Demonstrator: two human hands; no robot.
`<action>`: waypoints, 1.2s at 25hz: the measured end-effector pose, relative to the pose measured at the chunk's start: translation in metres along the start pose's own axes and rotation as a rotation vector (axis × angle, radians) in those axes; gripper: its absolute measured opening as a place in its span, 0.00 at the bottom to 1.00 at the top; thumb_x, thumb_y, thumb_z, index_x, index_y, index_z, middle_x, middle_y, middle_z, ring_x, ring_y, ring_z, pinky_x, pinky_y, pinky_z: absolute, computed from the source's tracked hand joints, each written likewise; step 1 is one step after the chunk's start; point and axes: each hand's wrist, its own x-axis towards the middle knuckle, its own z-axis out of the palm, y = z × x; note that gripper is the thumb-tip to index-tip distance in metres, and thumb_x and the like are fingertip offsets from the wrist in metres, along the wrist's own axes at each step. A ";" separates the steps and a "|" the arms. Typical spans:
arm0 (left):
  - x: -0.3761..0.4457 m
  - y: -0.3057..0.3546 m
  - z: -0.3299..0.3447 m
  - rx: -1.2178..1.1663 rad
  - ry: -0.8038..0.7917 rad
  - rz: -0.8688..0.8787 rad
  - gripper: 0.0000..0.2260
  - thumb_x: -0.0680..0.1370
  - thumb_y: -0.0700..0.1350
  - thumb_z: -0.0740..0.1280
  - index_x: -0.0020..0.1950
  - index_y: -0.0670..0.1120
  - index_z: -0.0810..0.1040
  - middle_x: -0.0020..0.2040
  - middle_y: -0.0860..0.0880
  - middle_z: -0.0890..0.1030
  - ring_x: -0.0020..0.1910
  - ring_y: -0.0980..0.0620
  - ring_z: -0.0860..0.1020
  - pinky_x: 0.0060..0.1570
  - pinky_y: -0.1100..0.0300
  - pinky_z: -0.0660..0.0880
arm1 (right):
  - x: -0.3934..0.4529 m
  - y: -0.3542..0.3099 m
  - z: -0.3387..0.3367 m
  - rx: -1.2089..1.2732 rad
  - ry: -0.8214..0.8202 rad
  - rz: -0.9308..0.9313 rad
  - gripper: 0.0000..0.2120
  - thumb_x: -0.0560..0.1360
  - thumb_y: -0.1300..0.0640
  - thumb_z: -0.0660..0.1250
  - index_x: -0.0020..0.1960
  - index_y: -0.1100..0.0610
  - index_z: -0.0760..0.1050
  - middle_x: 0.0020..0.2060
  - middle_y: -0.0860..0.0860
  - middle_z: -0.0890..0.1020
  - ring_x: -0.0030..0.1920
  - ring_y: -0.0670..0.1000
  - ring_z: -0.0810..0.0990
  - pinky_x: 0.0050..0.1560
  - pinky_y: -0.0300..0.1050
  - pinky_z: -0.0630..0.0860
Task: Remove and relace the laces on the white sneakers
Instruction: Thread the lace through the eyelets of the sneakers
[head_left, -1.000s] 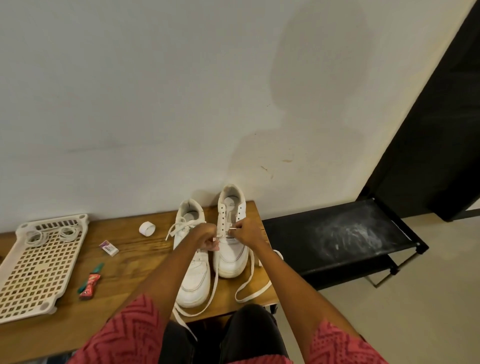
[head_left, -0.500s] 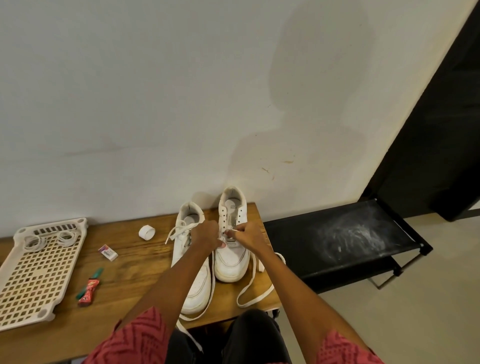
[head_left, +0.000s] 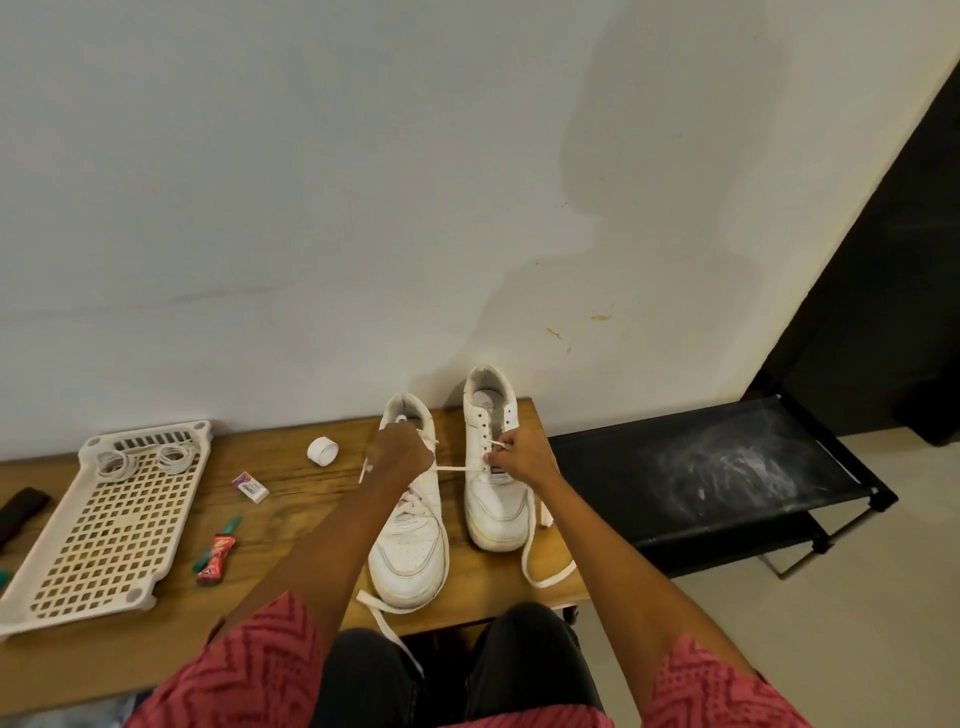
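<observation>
Two white sneakers stand side by side on the wooden table (head_left: 291, 525), toes toward me. The left sneaker (head_left: 408, 551) is laced. The right sneaker (head_left: 493, 499) has its upper eyelets bare. My left hand (head_left: 400, 460) grips one end of the white lace (head_left: 457, 468), which is stretched tight across to the right sneaker. My right hand (head_left: 522, 457) pinches the lace at that sneaker's eyelets. A loose loop of lace lies by the table's front right corner, and another end hangs over the front edge.
A white perforated plastic tray (head_left: 111, 525) with white rings in it lies at the left. A white tape roll (head_left: 322, 450), a small eraser (head_left: 250, 487) and a red and green tube (head_left: 218, 553) lie between tray and sneakers. A black bench (head_left: 701, 467) stands to the right.
My left hand has drawn leftward away from my right hand, pulling the lace taut between them. The view has tilted slightly.
</observation>
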 end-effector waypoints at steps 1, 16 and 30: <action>0.001 -0.002 -0.002 0.033 -0.088 0.008 0.14 0.78 0.41 0.60 0.61 0.36 0.74 0.56 0.41 0.80 0.56 0.44 0.79 0.53 0.56 0.75 | 0.000 0.005 -0.004 -0.011 -0.001 0.012 0.13 0.70 0.58 0.73 0.49 0.67 0.79 0.41 0.58 0.79 0.40 0.51 0.77 0.39 0.41 0.72; 0.002 0.053 0.047 -0.340 -0.023 0.145 0.12 0.74 0.45 0.71 0.53 0.42 0.75 0.50 0.45 0.80 0.46 0.47 0.79 0.38 0.62 0.73 | 0.007 0.015 -0.010 -0.009 -0.048 -0.044 0.08 0.70 0.60 0.73 0.34 0.57 0.75 0.26 0.47 0.72 0.28 0.43 0.69 0.29 0.33 0.62; 0.000 0.036 0.030 -0.078 -0.007 0.032 0.08 0.76 0.41 0.65 0.52 0.38 0.78 0.50 0.42 0.82 0.50 0.46 0.81 0.49 0.58 0.77 | 0.003 0.014 -0.004 -0.036 -0.033 -0.026 0.15 0.72 0.56 0.72 0.53 0.65 0.79 0.50 0.59 0.82 0.50 0.55 0.81 0.45 0.42 0.74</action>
